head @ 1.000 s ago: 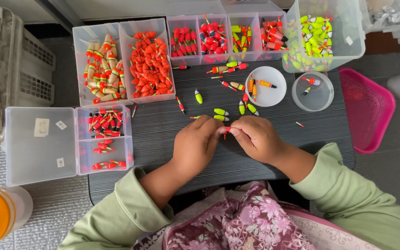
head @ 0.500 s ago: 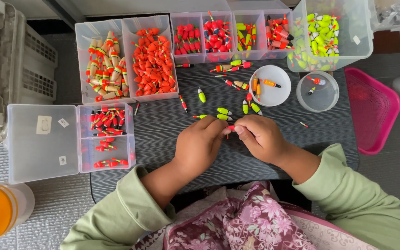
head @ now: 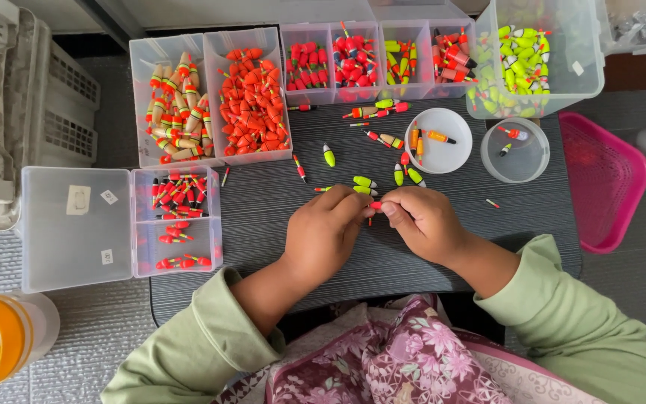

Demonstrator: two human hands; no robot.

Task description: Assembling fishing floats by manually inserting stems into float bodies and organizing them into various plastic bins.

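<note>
Red and small, a fishing float (head: 374, 205) sits pinched between the fingertips of both hands, right where they meet over the dark slatted table (head: 278, 209). The left hand (head: 327, 232) is curled, its fingers closed on one end of the float; the right hand (head: 424, 222) is likewise curled, thumb and forefinger closed on the other end, and the two hands touch at the fingertips. Just beyond the fingertips lie a few loose yellow-green floats (head: 364, 182) on the table, and a little farther out stands a shallow white round dish (head: 438, 140) with orange floats in it. Beside that dish, out past the right hand, is a clear round cup (head: 515, 153) holding a couple of small pieces. Well beyond both hands runs a row of clear bins (head: 248, 93) packed with red and orange floats, and a tall clear tub (head: 536, 56) of yellow-green ones stands far out beyond the right hand. Off to the outer side of the left hand rests an open compartment box (head: 177, 221) with slim red floats in its sections. On the outer side of the right hand, off the table edge, is a pink basket (head: 603, 179). Both forearms wear light green sleeves (head: 585, 322).
</note>
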